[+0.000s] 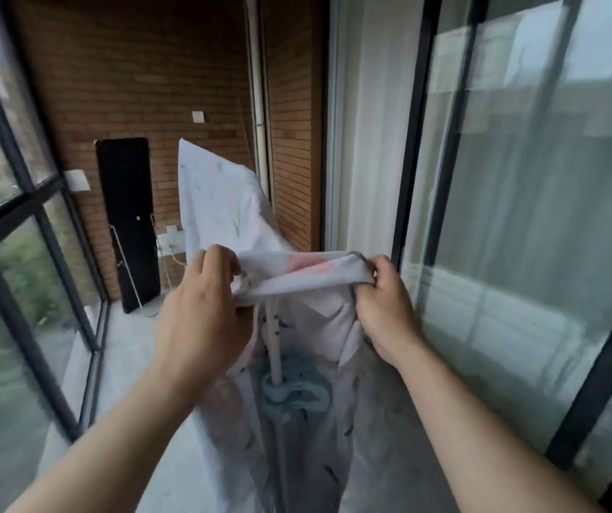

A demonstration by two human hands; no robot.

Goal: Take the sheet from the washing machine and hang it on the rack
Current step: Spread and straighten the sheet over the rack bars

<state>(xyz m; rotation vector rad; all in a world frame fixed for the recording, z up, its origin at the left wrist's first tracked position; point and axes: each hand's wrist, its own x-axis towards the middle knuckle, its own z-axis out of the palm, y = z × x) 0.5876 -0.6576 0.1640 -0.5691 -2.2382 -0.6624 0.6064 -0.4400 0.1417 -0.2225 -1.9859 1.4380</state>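
The white printed sheet (219,205) lies draped over the rack (274,346), running away toward the brick wall (141,68), its near edge bunched into a band stretched between both hands. The left hand (200,305) and the right hand (384,309) each grip one end of that band, fingers (379,267) curled tight round the cloth. Below, a blue cloth (297,396) is wound about the rack's pale post.
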